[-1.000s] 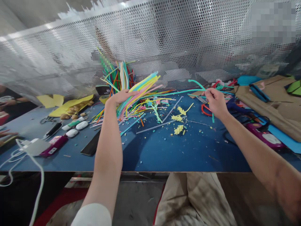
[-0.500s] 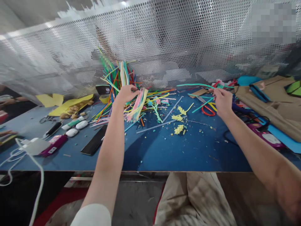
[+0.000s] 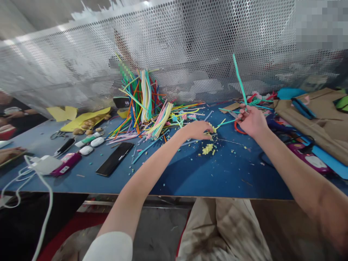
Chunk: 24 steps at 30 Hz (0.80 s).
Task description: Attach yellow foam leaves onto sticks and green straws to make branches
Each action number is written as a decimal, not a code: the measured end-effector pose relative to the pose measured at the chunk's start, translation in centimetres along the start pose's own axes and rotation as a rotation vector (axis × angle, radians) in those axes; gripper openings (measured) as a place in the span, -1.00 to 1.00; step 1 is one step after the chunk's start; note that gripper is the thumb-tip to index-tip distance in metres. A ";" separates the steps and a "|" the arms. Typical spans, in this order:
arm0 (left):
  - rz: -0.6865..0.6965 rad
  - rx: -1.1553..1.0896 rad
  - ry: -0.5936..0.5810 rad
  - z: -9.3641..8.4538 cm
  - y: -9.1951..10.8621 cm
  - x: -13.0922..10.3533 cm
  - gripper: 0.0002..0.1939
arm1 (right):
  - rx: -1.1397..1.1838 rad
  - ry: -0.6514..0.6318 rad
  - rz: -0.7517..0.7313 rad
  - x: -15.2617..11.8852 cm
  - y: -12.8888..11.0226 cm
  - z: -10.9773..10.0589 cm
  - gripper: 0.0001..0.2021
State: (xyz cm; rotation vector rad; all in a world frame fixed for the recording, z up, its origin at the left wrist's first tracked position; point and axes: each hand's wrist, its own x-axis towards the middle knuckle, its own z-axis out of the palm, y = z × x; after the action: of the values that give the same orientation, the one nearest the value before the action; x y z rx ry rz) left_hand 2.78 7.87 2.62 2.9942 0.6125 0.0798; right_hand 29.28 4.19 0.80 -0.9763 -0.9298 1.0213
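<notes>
My right hand (image 3: 252, 120) pinches a teal pipe cleaner (image 3: 239, 79), which stands almost upright above the fingers. Just beneath that hand lie red-handled scissors (image 3: 236, 127), partly hidden by it. My left hand (image 3: 199, 130) reaches low over the table, thumb and fingers apart, around yellow fuzzy leaf-shaped pieces (image 3: 214, 128) that it partly covers. Another yellow leaf-shaped piece (image 3: 207, 149) rests in front of it. Behind my left forearm sit a loose bundle of pastel pipe cleaners (image 3: 160, 121) and an upright bunch of many colours (image 3: 145, 96).
A black phone (image 3: 115, 158), a purple power strip (image 3: 66, 164) and white cables are on the left. Brown cardboard (image 3: 312, 123) and a second purple strip (image 3: 310, 157) lie right. A perforated metal panel (image 3: 206, 47) bounds the back. Another person's hand (image 3: 12, 154) shows far left.
My left hand has left the pipe cleaner bundle and moved right to the yellow pieces. In my right hand, the teal pipe cleaner has swung from nearly level to upright.
</notes>
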 end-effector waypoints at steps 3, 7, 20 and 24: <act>-0.005 0.044 -0.015 0.8 0.4 0.2 -0.66 | 0.010 -0.054 0.013 -0.2 0.3 0.5 -0.81; 0.002 0.062 0.012 0.7 0.9 0.1 -0.76 | 0.012 -0.119 -0.001 -0.8 0.6 1.2 -0.80; -0.072 0.027 0.285 -0.4 0.9 -3.2 -0.79 | -0.169 -0.084 -0.193 -1.8 1.1 2.4 -0.78; -0.174 -0.078 0.431 -0.5 1.4 -5.2 -0.85 | -0.206 -0.082 -0.244 -2.8 0.4 3.5 -0.81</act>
State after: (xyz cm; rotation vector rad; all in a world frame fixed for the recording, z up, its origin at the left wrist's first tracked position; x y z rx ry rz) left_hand -1.46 4.61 3.04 2.8433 0.8800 0.7316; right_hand 25.16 2.29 0.99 -0.9684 -1.2090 0.7741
